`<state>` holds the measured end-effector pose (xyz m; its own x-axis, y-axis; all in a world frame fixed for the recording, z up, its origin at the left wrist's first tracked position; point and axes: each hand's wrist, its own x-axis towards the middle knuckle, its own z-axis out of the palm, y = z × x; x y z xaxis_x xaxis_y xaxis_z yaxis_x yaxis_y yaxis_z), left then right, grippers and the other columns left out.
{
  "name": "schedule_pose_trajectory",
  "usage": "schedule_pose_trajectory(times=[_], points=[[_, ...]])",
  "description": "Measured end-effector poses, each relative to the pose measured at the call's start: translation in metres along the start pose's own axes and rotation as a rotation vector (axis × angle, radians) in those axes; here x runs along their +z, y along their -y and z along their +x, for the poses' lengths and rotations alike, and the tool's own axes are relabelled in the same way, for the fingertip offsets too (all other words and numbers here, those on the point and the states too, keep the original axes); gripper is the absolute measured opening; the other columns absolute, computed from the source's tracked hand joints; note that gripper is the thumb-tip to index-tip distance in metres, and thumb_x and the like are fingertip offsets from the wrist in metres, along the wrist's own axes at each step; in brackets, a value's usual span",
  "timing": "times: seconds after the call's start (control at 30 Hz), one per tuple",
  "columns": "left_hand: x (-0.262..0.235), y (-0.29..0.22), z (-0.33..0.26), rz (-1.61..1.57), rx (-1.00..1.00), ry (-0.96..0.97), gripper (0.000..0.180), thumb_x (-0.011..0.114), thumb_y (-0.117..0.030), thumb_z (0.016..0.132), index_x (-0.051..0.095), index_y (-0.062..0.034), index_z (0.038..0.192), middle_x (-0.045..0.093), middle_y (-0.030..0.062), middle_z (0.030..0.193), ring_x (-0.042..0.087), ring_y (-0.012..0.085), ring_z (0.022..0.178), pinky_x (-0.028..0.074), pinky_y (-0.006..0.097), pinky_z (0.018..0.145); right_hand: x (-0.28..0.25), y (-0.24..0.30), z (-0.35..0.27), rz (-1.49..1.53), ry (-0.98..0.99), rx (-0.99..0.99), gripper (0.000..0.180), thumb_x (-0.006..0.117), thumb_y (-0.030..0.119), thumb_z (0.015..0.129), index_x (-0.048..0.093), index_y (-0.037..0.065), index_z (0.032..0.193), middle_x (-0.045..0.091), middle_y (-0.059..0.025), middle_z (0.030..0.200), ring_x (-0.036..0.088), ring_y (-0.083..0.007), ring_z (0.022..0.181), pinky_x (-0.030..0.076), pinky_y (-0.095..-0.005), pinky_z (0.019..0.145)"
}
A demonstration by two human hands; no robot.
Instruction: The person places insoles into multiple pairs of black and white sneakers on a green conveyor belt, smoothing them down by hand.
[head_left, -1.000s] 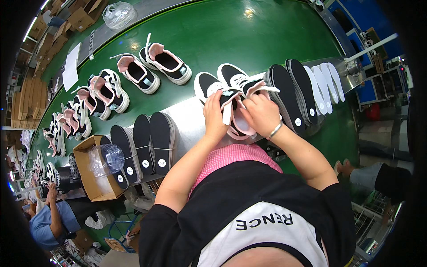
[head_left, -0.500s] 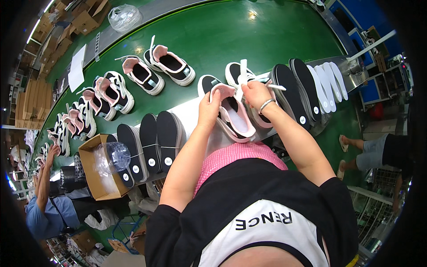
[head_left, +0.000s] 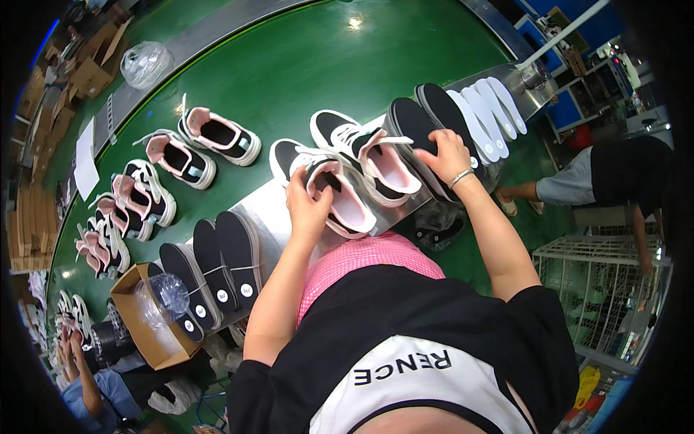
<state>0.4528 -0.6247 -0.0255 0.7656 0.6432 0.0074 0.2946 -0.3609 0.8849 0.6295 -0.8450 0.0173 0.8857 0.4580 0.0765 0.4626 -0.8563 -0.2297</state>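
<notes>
Two black-and-white sneakers with pink linings stand side by side in front of me, toes pointing away. My left hand (head_left: 309, 207) is closed on the collar of the left sneaker (head_left: 352, 210), thumb inside the opening and fingers along its outer side. A white surface shows inside it. The right sneaker (head_left: 338, 130) stands untouched, its white tongue folded back. Over the near part of the stacked black soles (head_left: 410, 116), my right hand (head_left: 448, 155) has its fingers apart and holds nothing. Whether its fingertips touch the soles is unclear.
Several white insoles (head_left: 478, 116) lie beyond the black soles. More sneakers (head_left: 218, 136) line the green table (head_left: 289, 65) to the left. Tied black soles (head_left: 238, 249) and a cardboard box (head_left: 134, 318) with clear plastic sit nearer. Another person (head_left: 101, 390) works at lower left.
My right hand has let go of the right sneaker and moved right to the black soles. My left thumb has gone into the left sneaker. The whole view has shifted.
</notes>
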Motion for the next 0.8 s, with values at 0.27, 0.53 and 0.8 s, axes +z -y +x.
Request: schedule_pose_trajectory(times=[0.27, 0.53, 0.8], points=[[-0.003, -0.008, 0.006, 0.028, -0.017, 0.037, 0.051, 0.061, -0.014, 0.066, 0.043, 0.0015, 0.112, 0.052, 0.0193, 0.104, 0.046, 0.0334, 0.099, 0.038, 0.037, 0.085, 0.005, -0.015, 0.008, 0.058, 0.109, 0.139, 0.045, 0.070, 0.035, 0.064, 0.054, 0.006, 0.095, 0.056, -0.0146, 0.095, 0.054, -0.0298, 0.090, 0.044, -0.0385, 0.077], [0.003, -0.004, 0.009, 0.033, -0.041, 0.028, 0.048, 0.057, -0.008, 0.064, 0.044, 0.0018, 0.110, 0.050, 0.0197, 0.103, 0.043, 0.0340, 0.101, 0.036, 0.038, 0.087, -0.083, 0.072, -0.016, 0.195, 0.190, -0.705, 0.011, 0.059, 0.013, 0.064, 0.054, 0.005, 0.059, 0.052, -0.0050, 0.076, 0.055, -0.0236, 0.066, 0.047, -0.0341, 0.056], [0.014, -0.009, 0.011, -0.109, -0.099, 0.053, 0.046, 0.055, -0.006, 0.062, 0.046, 0.0030, 0.107, 0.050, 0.0218, 0.102, 0.046, 0.0355, 0.097, 0.039, 0.039, 0.084, 0.014, 0.146, -0.027, -0.110, 0.594, -0.498, 0.019, 0.051, 0.016, 0.075, 0.062, 0.001, 0.080, 0.054, -0.0178, 0.091, 0.059, -0.0281, 0.076, 0.049, -0.0352, 0.065]])
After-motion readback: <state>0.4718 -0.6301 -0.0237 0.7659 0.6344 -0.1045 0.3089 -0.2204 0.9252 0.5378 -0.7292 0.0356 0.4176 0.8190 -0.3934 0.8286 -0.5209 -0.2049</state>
